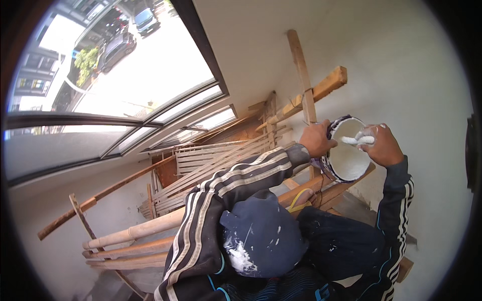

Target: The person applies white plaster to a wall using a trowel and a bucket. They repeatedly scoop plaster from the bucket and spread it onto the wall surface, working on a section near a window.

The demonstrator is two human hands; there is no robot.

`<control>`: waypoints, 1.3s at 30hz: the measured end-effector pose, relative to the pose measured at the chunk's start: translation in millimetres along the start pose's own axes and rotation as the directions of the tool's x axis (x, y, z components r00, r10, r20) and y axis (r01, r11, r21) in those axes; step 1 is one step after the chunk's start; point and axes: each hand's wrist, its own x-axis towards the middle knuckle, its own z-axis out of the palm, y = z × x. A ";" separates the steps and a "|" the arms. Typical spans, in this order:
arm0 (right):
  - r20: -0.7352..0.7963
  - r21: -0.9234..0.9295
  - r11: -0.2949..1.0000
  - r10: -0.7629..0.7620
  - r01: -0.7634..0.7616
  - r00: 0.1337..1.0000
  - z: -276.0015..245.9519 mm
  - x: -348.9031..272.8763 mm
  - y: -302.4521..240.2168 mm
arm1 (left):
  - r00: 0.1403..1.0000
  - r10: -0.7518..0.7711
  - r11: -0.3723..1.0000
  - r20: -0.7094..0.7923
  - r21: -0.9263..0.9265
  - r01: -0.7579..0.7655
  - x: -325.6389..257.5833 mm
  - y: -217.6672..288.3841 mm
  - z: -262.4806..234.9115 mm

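**Bucket of white paste held up on the scaffold**

Nearest my lens sits a paint-spattered dark knee (261, 236), with striped sleeves rising on either side. Moving left to right, I see wooden scaffold poles (145, 231) against the wall, then my left hand (317, 139) closed around the rim of a small bucket (346, 163) tilted toward me, its inside coated white. Over the bucket's mouth, my right hand (384, 145) grips a white-caked tool (359, 140), fingers curled tight.
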 end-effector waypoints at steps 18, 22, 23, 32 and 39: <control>-0.489 0.088 0.995 0.082 -0.044 0.868 73.1 -34.9 29.7 | 0.990 0.044 0.997 0.132 0.058 -0.052 -5.3 12.3 22.6; -0.408 0.140 0.985 0.153 -0.104 0.900 91.6 -42.0 36.9 | 0.979 0.117 0.974 0.165 0.172 -0.145 -4.3 22.3 24.2; -0.408 0.139 0.984 0.159 -0.111 0.899 95.7 -44.7 38.4 | 0.980 0.093 0.977 0.174 0.172 -0.124 -6.0 25.0 26.1; -0.482 0.137 0.987 0.143 -0.087 0.864 115.0 -41.0 43.4 | 0.979 0.085 0.959 0.187 0.252 -0.131 -12.4 46.6 26.8; -0.576 0.164 0.986 0.115 -0.024 0.809 131.5 -34.5 45.8 | 0.973 0.057 0.987 0.222 0.136 -0.089 -8.6 33.3 30.8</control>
